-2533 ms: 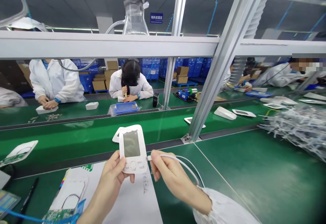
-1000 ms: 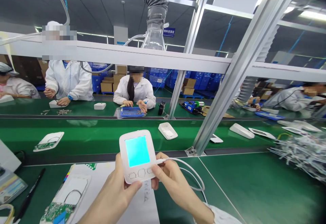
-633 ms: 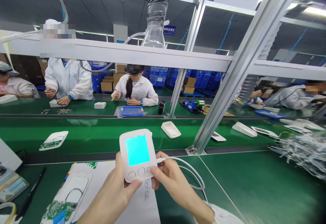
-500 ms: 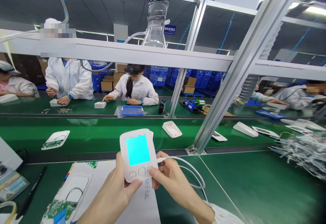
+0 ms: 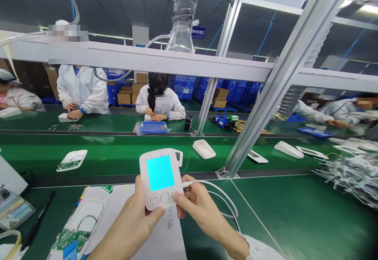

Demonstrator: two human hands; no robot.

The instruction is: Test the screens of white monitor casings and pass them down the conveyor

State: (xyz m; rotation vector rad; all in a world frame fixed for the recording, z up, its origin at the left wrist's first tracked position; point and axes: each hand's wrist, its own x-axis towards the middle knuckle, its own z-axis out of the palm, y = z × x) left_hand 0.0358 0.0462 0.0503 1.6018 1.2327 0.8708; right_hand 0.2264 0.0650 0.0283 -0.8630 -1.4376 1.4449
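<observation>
Shifted rightward along the green conveyor belt [image 5: 112,157] since the earlier frames: one circuit-board panel [image 5: 71,160] and one open white shell [image 5: 204,149]. Newly showing from behind the handheld device [image 5: 161,177], at its upper right: one white frame piece [image 5: 178,158].

Workbench [image 5: 265,212]: green-topped, on the near side of the belt.

Metal crossbar [image 5: 177,65]: pale, spanning above the belt, meeting a slanted metal post [image 5: 265,94].

Co-workers, white-coated, across the belt: one at left [image 5: 84,90], hands on a small white part; one at centre [image 5: 161,102], head bowed, hands close together behind a blue tray [image 5: 153,130].

Paper sheet [image 5: 159,240]: white, on the workbench beneath the forearm.

Bundle of pale strips [image 5: 348,173]: heaped at far right.

Left hand [image 5: 137,216]: clamped on the device's lower left, thumb along the bottom edge, other fingers behind.

Right hand [image 5: 197,203]: pinching the lower right corner, thumb at the rightmost button; whether it presses cannot be told.

Handheld device: white, raised above the paper's far edge, screen lit cyan, three outlined buttons below.

White cable [image 5: 224,195]: looping from the device's right side.

Black pen [image 5: 38,218]: left of the paper.
</observation>
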